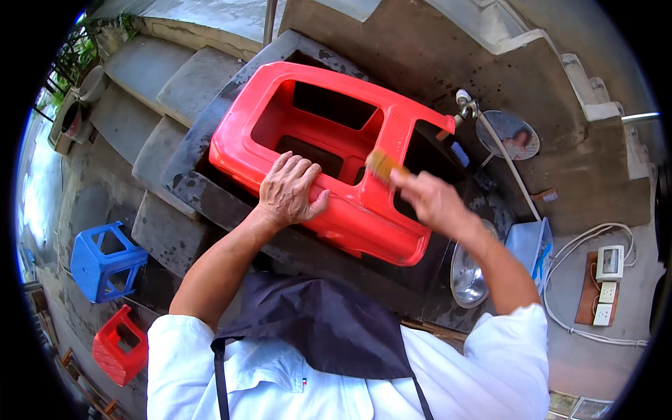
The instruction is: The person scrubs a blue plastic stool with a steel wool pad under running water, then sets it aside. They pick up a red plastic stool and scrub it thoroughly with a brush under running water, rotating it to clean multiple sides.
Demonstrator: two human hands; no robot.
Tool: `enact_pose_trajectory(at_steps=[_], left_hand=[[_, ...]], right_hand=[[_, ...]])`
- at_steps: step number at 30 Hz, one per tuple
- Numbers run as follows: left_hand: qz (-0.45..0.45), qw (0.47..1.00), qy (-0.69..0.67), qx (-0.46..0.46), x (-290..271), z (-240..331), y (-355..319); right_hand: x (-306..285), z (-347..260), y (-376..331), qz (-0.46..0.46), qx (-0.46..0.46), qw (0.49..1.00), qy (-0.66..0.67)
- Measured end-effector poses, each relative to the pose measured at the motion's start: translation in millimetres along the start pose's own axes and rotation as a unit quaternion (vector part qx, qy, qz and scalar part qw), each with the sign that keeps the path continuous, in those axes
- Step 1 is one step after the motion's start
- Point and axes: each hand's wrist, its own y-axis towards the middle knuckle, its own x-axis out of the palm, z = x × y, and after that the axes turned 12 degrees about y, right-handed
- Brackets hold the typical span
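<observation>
A: Far left?
B: One blue plastic stool point(105, 269); nearer the wearer, one small red stool point(117, 350).

A: Next?
B: Grey concrete steps point(129, 122), then a dark stone surface point(192, 185), wet in patches.

A: On it?
B: One large red plastic frame point(245, 154), at the centre, set askew across the surface; large openings, rounded corners.

A: Left hand point(289, 189)?
B: Gripping the frame's near side, fingers bent over the opening's edge, thumb apart.

A: Right hand point(434, 199)?
B: Closed around a yellowish brush point(385, 166), held at the bar between two openings. Blurred; cannot tell whether the bristles touch.

A: Beyond the frame, rightward?
B: One blue-bristled brush point(459, 155); one tap point(463, 103); one steel bowl point(470, 280), partly behind the right forearm; one round disc point(505, 133), reflective; one light blue container point(523, 243).

A: Far right?
B: One wooden-backed brush point(547, 195); white cable point(560, 318); white sockets point(605, 303), on a brown board.
</observation>
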Motion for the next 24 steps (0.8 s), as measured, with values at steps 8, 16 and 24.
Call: enact_pose_trajectory(at_steps=[8,16,24], left_hand=[[0.011,1.000,-0.006,-0.016,-3.1,-5.3,0.4],[0.010,1.000,-0.008,-0.026,-1.5,-5.4,1.9],[0.007,0.999,-0.027,-0.030,-1.9,-6.8,2.4]], right_hand=[[-28.2,45.8,87.8,0.027,0.064,0.996,-0.050],[-24.2,63.3,200.5,0.008,0.050,0.999,0.012],[75.7,-21.4,357.4,0.000,-0.090,0.993,0.072]])
